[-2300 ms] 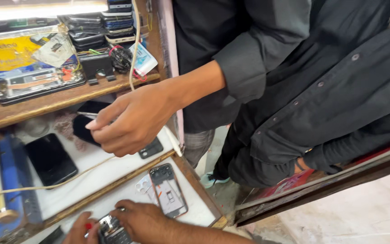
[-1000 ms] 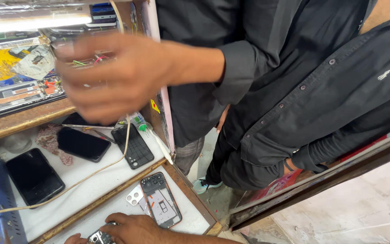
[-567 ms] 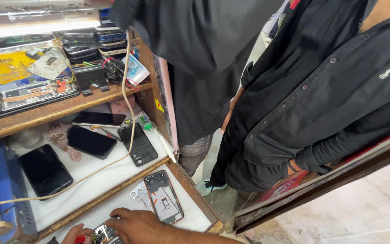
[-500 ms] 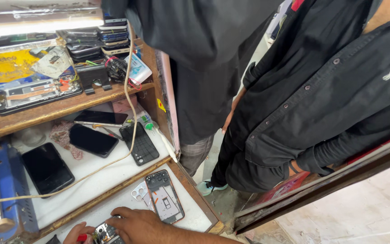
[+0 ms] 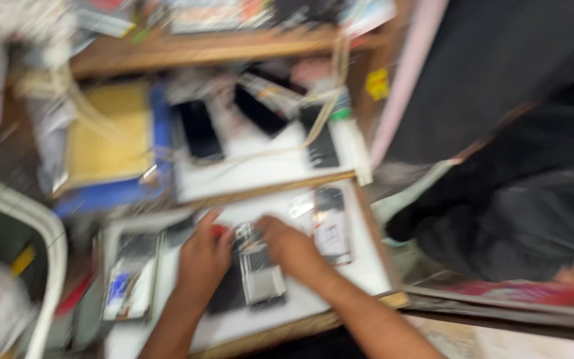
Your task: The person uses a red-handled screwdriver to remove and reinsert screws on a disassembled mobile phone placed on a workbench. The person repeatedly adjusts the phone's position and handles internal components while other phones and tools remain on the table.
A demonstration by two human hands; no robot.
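1. The left hand [image 5: 202, 258] rests on the white desk [image 5: 360, 266] with its fingers curled around the left edge of an opened phone [image 5: 260, 274]; a small red thing [image 5: 218, 231] shows at its fingertips, too blurred to name.
2. The right hand [image 5: 289, 244] lies on the phone's right side, fingers bent onto its top end; the blur hides whether they pinch anything.
3. The opened phone lies flat between both hands, near the desk's front edge, its grey inner plate facing up.
4. Just right of the right hand lies another opened phone [image 5: 331, 223].
5. Left of the left hand sits a flat device [image 5: 127, 279].
6. Farther off, on a white tray [image 5: 247, 174], lie dark phones [image 5: 197, 129] under a pale cable [image 5: 320, 119].
7. A yellow pad [image 5: 107, 136] sits to the far left.
8. A person in dark clothes [image 5: 499, 133] stands on the right.
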